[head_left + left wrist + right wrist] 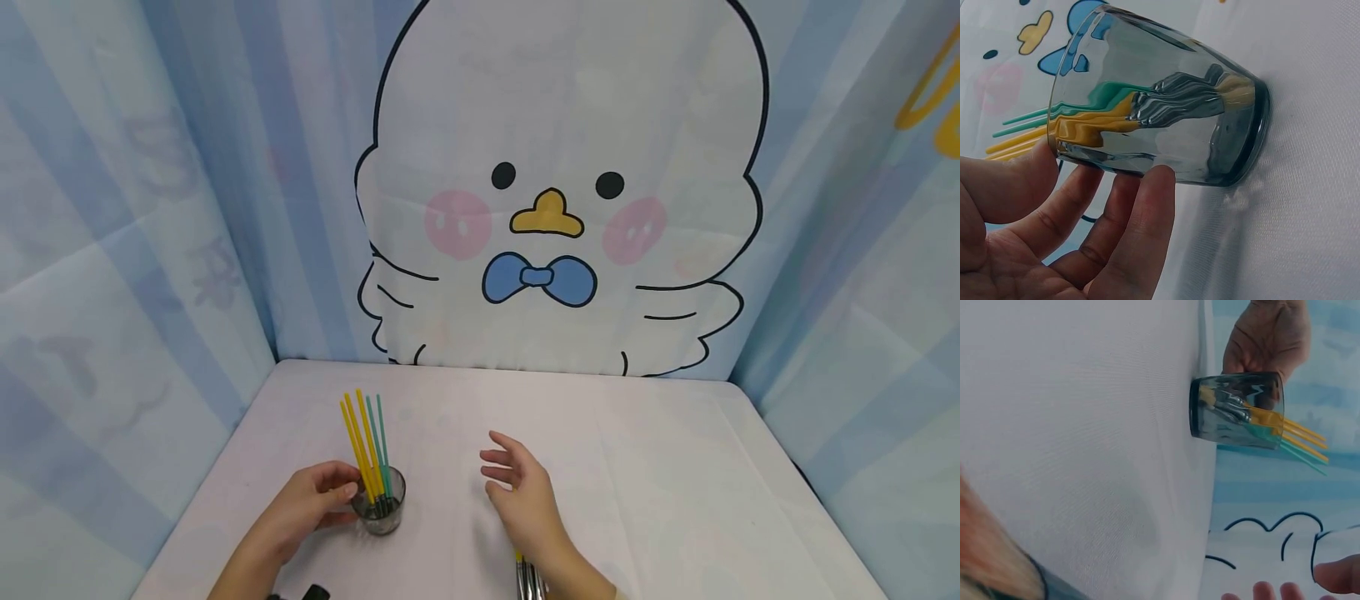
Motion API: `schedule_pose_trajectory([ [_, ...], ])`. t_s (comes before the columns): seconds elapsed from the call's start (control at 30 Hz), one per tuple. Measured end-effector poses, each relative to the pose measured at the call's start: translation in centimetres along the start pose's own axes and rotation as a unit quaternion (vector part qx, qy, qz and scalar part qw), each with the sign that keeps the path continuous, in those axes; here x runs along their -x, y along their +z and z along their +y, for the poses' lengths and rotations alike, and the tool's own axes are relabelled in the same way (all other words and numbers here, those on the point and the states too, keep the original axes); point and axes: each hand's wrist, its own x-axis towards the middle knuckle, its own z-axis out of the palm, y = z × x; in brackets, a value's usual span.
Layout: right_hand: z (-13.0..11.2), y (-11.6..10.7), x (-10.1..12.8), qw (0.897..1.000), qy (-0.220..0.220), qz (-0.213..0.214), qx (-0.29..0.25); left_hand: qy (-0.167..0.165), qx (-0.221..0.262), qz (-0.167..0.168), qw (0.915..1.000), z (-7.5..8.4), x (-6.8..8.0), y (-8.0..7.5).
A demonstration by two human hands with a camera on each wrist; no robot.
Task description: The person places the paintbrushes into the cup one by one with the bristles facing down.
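A clear glass [380,521] stands upright on the table, holding several paintbrushes [1182,100] with bristles down and thin yellow and green handles sticking out. My left hand [307,504] holds the glass at its left side; in the left wrist view the thumb [1019,181] lies by the rim and the fingers lie along the wall. To the right, my right hand [525,496] is over the table, fingers loosely bent with nothing in them. More paintbrushes [529,579] lie partly hidden under the right forearm; tan bristles [991,550] show large in the right wrist view.
The white-covered table [675,483] is bounded by a backdrop [555,333] printed with a cartoon bird and by striped blue side curtains [97,292]. A small black object [316,592] shows at the bottom edge near the left forearm.
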Motion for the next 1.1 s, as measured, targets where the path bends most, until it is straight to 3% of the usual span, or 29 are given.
schedule_pose_trajectory([
  [0.67,0.2,-2.8,0.4,0.999,0.034,0.023,0.031,-0.006,-0.004,-0.005,1.0000,-0.2,-0.2,-0.2],
  [1.1,0.9,-4.1,0.6,0.997,0.068,0.033,-0.004,-0.003,-0.004,-0.003,1.0000,-0.2,-0.3,-0.1],
])
